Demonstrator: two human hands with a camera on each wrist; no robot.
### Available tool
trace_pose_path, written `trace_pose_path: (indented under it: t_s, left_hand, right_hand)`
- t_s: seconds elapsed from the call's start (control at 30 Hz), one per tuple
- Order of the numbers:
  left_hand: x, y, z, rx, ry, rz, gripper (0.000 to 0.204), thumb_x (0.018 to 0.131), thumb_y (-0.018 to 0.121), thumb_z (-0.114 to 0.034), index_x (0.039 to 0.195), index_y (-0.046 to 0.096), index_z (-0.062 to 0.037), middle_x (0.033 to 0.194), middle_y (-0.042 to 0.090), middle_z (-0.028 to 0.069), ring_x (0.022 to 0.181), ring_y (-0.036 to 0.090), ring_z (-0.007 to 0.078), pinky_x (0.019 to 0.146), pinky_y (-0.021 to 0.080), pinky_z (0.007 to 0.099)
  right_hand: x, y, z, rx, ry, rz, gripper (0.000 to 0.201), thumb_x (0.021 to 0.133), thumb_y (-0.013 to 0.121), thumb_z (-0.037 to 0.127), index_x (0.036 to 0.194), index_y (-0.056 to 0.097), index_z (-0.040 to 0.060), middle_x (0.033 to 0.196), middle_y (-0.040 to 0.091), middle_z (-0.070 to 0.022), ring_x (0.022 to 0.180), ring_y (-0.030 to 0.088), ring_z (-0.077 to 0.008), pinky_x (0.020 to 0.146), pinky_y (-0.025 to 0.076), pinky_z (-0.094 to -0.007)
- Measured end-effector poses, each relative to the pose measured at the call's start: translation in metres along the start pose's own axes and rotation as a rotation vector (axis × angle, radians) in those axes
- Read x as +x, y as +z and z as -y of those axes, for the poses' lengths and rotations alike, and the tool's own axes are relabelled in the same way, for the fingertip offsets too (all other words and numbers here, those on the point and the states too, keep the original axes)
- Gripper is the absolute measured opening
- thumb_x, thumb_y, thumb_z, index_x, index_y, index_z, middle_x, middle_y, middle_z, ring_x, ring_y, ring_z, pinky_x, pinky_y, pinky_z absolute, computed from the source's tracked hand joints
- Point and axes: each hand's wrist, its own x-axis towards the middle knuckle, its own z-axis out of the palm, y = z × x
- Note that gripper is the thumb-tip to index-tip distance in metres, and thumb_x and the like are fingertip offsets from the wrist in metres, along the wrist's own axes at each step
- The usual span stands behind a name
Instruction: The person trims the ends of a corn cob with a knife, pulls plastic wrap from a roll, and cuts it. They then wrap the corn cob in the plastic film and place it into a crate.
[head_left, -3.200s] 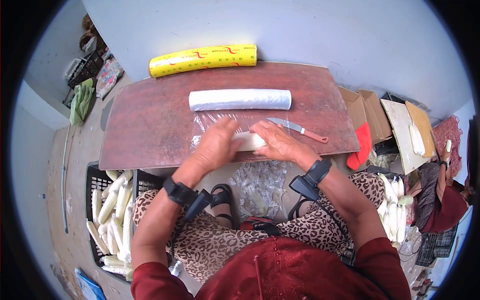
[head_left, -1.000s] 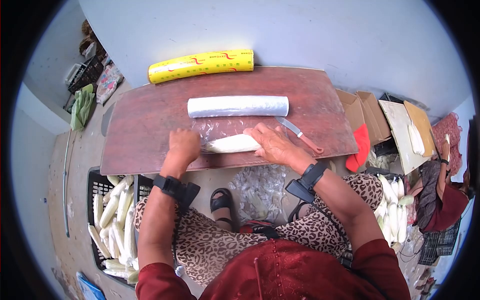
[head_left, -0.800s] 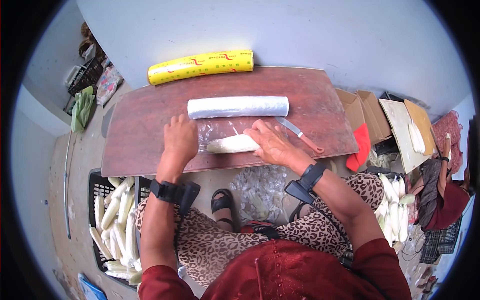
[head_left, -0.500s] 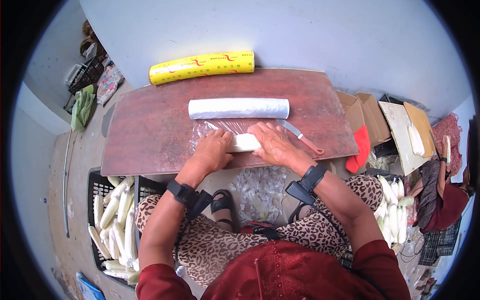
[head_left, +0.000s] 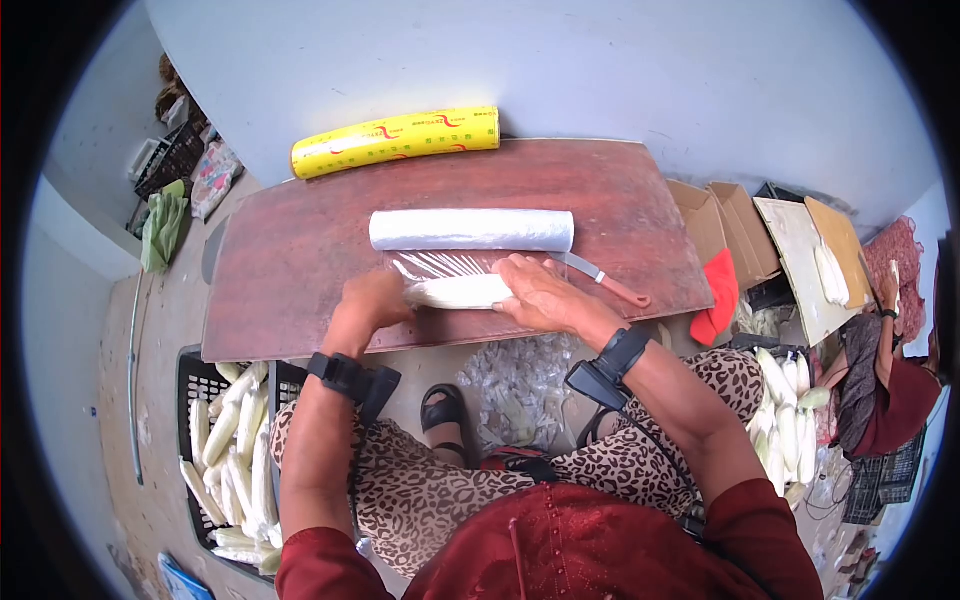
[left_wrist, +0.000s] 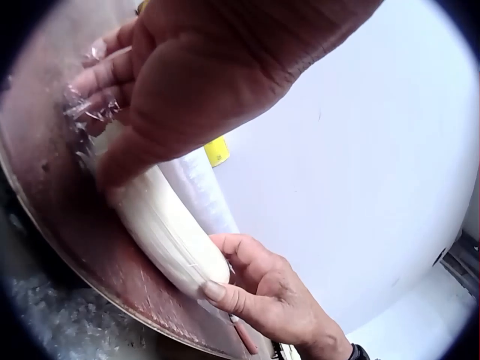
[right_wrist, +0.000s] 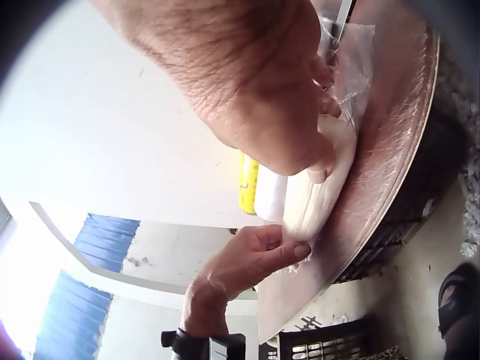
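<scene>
A pale, peeled-looking corn ear (head_left: 460, 292) lies crosswise near the front edge of the brown table (head_left: 290, 250), on clear film stretched from the white film roll (head_left: 472, 230). At its left end the left hand (head_left: 372, 302) has its thumb and fingers around the tip; in the left wrist view crumpled film (left_wrist: 84, 112) clings by those fingers. The right hand (head_left: 545, 293) grips the other end, its thumb on the near side, as the left wrist view shows. Just beyond the right hand lies a knife (head_left: 625, 292) with a reddish handle.
A yellow printed roll (head_left: 395, 142) lies at the table's back edge by the wall. Crates of pale ears (head_left: 240, 420) stand at lower left and right. Film scraps (head_left: 520, 390) cover the floor in front. Cardboard boxes (head_left: 700, 220) and another person (head_left: 895, 400) are at the right.
The left hand left the ear, stood apart on the table, came back over it, and now is at its left tip. The right hand has stayed on the right end.
</scene>
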Motion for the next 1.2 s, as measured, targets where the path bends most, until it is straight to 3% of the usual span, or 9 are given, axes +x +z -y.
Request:
trace_pose_path:
  t_s: [0.13, 0.17, 0.23, 0.33, 0.43, 0.53, 0.77, 0.87, 1.2]
  left_hand:
    - [-0.007, -0.013, 0.008, 0.191, -0.173, -0.051, 0.025, 0.078, 0.064, -0.018, 0.099, 0.069, -0.0054, 0.101, 0.067, 0.017, 0.098, 0.063, 0.0337, 0.082, 0.051, 0.04]
    - [-0.01, -0.014, 0.007, 0.207, -0.15, -0.218, 0.025, 0.078, 0.063, -0.014, 0.1, 0.067, -0.0048, 0.101, 0.066, 0.0168, 0.099, 0.062, 0.0339, 0.082, 0.05, 0.0399]
    - [-0.023, -0.02, -0.003, 0.234, -0.102, -0.551, 0.024, 0.077, 0.06, -0.008, 0.101, 0.065, -0.0036, 0.101, 0.063, 0.0165, 0.1, 0.058, 0.0342, 0.083, 0.049, 0.0398]
    - [-0.021, -0.022, -0.021, -0.026, 0.229, -0.704, 0.026, 0.076, 0.062, -0.007, 0.101, 0.06, -0.0005, 0.1, 0.057, 0.0172, 0.1, 0.054, 0.0349, 0.084, 0.047, 0.0412]
    - [-0.019, -0.001, -0.049, -0.248, 0.397, -0.583, 0.041, 0.074, 0.07, -0.014, 0.111, 0.057, -0.0024, 0.109, 0.057, 0.017, 0.103, 0.054, 0.0353, 0.089, 0.046, 0.0418]
    - [-0.016, 0.018, -0.057, -0.079, 0.426, -0.378, 0.051, 0.072, 0.073, -0.017, 0.117, 0.054, -0.003, 0.11, 0.057, 0.0149, 0.105, 0.054, 0.0337, 0.091, 0.045, 0.0417]
    - [-0.008, 0.032, -0.064, 0.017, 0.405, -0.569, 0.053, 0.069, 0.078, -0.027, 0.112, 0.055, -0.0051, 0.107, 0.059, 0.0093, 0.104, 0.055, 0.0263, 0.083, 0.043, 0.0395]
    - [-0.003, 0.031, -0.064, -0.011, 0.39, -0.564, 0.051, 0.069, 0.077, -0.027, 0.11, 0.055, -0.0067, 0.105, 0.059, 0.0077, 0.102, 0.055, 0.0254, 0.081, 0.042, 0.0396]
    - [-0.002, 0.037, -0.059, 0.016, 0.396, -0.56, 0.044, 0.073, 0.074, -0.024, 0.11, 0.056, -0.0095, 0.103, 0.059, 0.0071, 0.101, 0.055, 0.0253, 0.082, 0.042, 0.0387]
  right_hand:
    - [0.0, -0.006, 0.004, 0.05, 0.012, 0.015, 0.034, 0.087, 0.063, 0.023, 0.105, 0.048, -0.0014, 0.11, 0.048, -0.0202, 0.108, 0.049, -0.0398, 0.09, 0.036, -0.0571]
    - [0.0, -0.006, 0.004, 0.056, 0.01, 0.007, 0.033, 0.087, 0.062, 0.023, 0.105, 0.048, -0.0016, 0.11, 0.048, -0.0201, 0.107, 0.049, -0.0401, 0.09, 0.036, -0.0569]
    - [-0.002, -0.01, 0.006, 0.057, 0.028, 0.014, 0.034, 0.087, 0.062, 0.024, 0.104, 0.048, -0.0019, 0.111, 0.047, -0.0201, 0.106, 0.05, -0.0404, 0.088, 0.037, -0.0565]
    - [0.0, -0.007, 0.004, 0.049, 0.035, 0.02, 0.033, 0.087, 0.062, 0.025, 0.104, 0.049, -0.001, 0.111, 0.048, -0.0196, 0.106, 0.05, -0.0391, 0.087, 0.037, -0.0546]
    - [0.001, -0.007, 0.004, -0.025, 0.021, 0.028, 0.035, 0.085, 0.064, 0.027, 0.105, 0.05, 0.0013, 0.11, 0.049, -0.0185, 0.107, 0.05, -0.0366, 0.086, 0.037, -0.0517]
    - [-0.002, -0.008, 0.008, -0.062, -0.011, -0.047, 0.04, 0.082, 0.068, 0.03, 0.108, 0.05, 0.0042, 0.111, 0.051, -0.0168, 0.109, 0.05, -0.0341, 0.086, 0.036, -0.0492]
    - [0.002, 0.007, 0.0, -0.112, 0.112, -0.111, 0.049, 0.077, 0.074, 0.032, 0.109, 0.05, 0.0047, 0.111, 0.058, -0.0145, 0.111, 0.052, -0.0324, 0.089, 0.036, -0.049]
    - [0.003, 0.003, 0.002, -0.139, 0.129, -0.046, 0.058, 0.078, 0.071, 0.03, 0.122, 0.046, 0.0014, 0.115, 0.057, -0.0157, 0.11, 0.051, -0.032, 0.089, 0.034, -0.0461]
    - [-0.029, -0.046, -0.036, -0.011, 0.316, -0.01, 0.04, 0.079, 0.071, 0.03, 0.109, 0.059, 0.0062, 0.111, 0.059, -0.0131, 0.111, 0.052, -0.0341, 0.09, 0.036, -0.0561]
